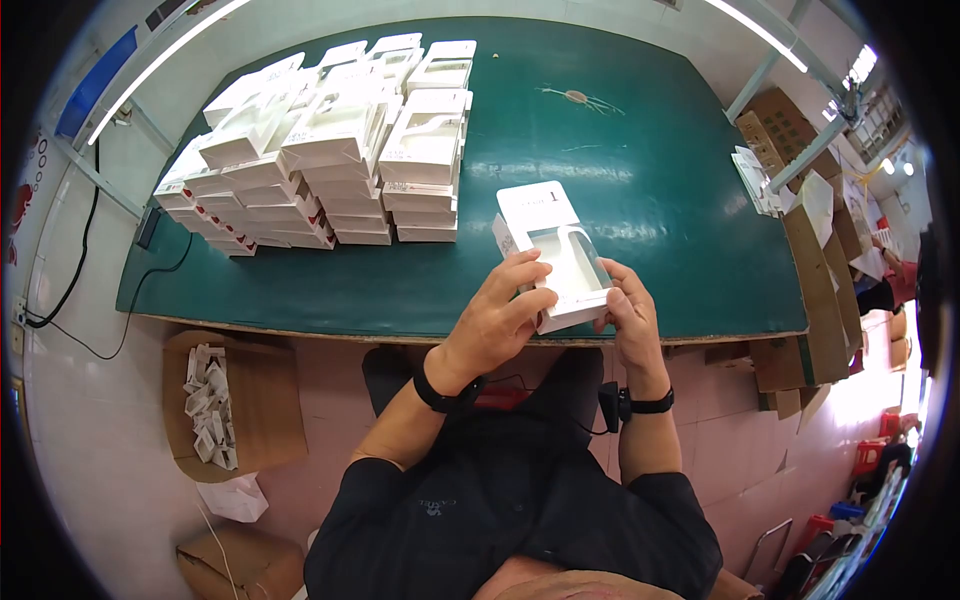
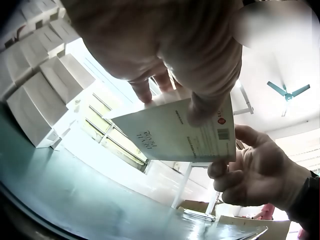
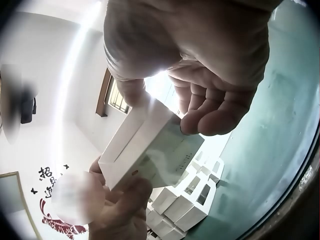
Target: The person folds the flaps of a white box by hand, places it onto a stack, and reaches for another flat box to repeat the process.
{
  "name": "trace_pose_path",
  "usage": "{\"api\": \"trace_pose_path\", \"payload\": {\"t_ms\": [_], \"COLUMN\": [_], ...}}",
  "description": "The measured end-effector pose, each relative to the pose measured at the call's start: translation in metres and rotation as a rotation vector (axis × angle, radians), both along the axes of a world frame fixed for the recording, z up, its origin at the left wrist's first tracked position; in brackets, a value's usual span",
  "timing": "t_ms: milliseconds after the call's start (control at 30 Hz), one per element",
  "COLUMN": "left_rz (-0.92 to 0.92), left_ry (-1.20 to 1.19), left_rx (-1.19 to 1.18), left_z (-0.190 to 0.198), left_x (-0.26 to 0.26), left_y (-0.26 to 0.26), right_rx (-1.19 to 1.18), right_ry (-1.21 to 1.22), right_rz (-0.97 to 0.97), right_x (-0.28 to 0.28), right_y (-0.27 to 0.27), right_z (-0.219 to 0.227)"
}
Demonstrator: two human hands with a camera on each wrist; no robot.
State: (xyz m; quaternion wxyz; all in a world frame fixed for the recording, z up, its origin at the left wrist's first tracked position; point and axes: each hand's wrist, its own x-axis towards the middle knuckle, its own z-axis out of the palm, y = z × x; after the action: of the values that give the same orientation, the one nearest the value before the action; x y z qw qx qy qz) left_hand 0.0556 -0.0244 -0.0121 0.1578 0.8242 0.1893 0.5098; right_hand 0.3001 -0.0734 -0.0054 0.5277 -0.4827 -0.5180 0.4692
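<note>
Black shirt (image 1: pixel 510 520), fingers (image 1: pixel 524 272) gripping windowed box (image 1: pixel 562 252), carton (image 1: pixel 268 415) of white pieces (image 1: pixel 210 405)

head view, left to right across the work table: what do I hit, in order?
Stacked white boxes → left hand → held white box → right hand → brown cardboard past the table's right edge.

This looks like a small packing workshop: a big green-topped worktable (image 1: pixel 620 200) bears stacked white window boxes (image 1: pixel 330 140) at ten o'clock, an open carton (image 1: pixel 275 410) of small white pieces (image 1: pixel 210 410) sits at eight, and more cardboard (image 1: pixel 825 280) and another person (image 1: pixel 905 280) appear towards three, with a tube light (image 1: pixel 757 34) between one and two.
</note>
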Motion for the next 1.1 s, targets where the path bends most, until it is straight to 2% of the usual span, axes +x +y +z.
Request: {"api": "trace_pose_path", "payload": {"t_ms": [100,233,367,500,600,867,1100], "left_rz": [0.068,0.113,0.187,0.240,0.369,0.391,0.366], "left_ry": [0.020,-0.017,-0.063,-0.019,0.006,-0.009,-0.064], "left_rx": [0.029,-0.025,-0.099,-0.213,-0.325,-0.343,-0.389], "left_z": [0.002,0.008,-0.006,-0.041,-0.065,-0.060,-0.060], "left_x": [0.001,-0.006,-0.027,-0.060,-0.075,-0.071,-0.075], "left_y": [0.001,-0.001,-0.001,-0.001,-0.007,-0.006,-0.003], "right_rx": [-0.046,-0.084,-0.048,-0.003,-0.015,-0.008,-0.027], "right_ry": [0.160,0.275,0.328,0.328,0.315,0.226,0.149], "right_rz": [0.053,0.016,0.019,0.045,0.057,0.037,-0.035], "right_x": [0.001,0.000,0.008,0.006,-0.007,-0.073,-0.115], "right_y": [0.006,0.020,0.049,0.092,0.132,0.248,0.330], "right_z": [-0.004,0.003,0.018,0.034,0.048,0.080,0.087]}}
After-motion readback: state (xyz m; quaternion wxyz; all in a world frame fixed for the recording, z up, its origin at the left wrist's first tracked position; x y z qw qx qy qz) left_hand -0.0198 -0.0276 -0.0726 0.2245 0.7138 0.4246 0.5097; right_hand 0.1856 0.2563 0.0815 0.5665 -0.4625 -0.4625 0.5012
